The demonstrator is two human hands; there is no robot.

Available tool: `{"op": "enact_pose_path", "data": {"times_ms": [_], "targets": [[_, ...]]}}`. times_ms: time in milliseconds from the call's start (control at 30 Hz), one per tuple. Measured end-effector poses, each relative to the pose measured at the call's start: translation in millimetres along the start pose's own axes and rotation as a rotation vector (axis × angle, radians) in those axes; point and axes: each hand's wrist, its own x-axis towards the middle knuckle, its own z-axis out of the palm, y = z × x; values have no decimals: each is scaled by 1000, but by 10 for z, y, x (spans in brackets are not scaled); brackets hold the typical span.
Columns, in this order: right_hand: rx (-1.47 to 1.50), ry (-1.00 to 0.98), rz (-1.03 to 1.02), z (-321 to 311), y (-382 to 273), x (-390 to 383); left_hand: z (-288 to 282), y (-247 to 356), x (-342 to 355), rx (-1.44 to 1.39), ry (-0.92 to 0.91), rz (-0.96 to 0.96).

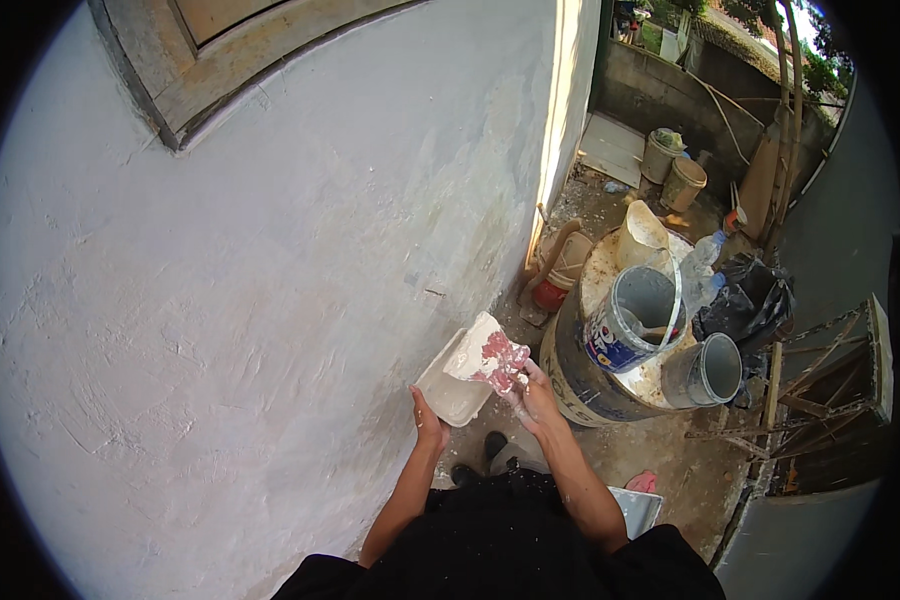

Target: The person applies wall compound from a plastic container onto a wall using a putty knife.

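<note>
My left hand (pixel 429 420) grips the side of a shallow off-white rectangular tray (pixel 456 402), tilted beside the wall. My right hand (pixel 538 402) is closed on a putty knife (pixel 505 366) with a reddish, paint-smeared surface. White putty (pixel 477 340) coats its broad end, which lies over the tray's upper part. Part of the tray is hidden behind the knife. White smears show on the right fingers. Close on the left stands the pale wall (pixel 270 250), its surface patchy with trowel marks.
A drum (pixel 568 375) to the right bears a white bucket (pixel 610 335), a grey pail (pixel 695 375) and a cut plastic jug (pixel 642 235). A rusty metal frame (pixel 820 380) stands farther right. A wooden window frame (pixel 160 85) is upper left; more buckets (pixel 684 184) sit far back.
</note>
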Motion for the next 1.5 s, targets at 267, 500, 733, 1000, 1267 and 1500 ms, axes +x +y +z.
{"op": "enact_pose_path", "data": {"times_ms": [267,500,733,1000,1267,1500], "targets": [[-129,-41,-57,581,-362,685,-78,45,11,-70,-38,47],[-238,63,-65,926,-398,1016,-157,5,-85,-130,-7,23],[-317,45,-192,1526,-551,1183,-138,24,-57,-137,-24,58],[-388,3,-234,1901,-786,1094,-95,80,-47,-159,21,46],[-444,-146,-391,2468,-1184,930,-99,39,2,-160,-27,40],[-498,-137,-385,2164,-1396,706,-113,68,20,-109,-14,19]]}}
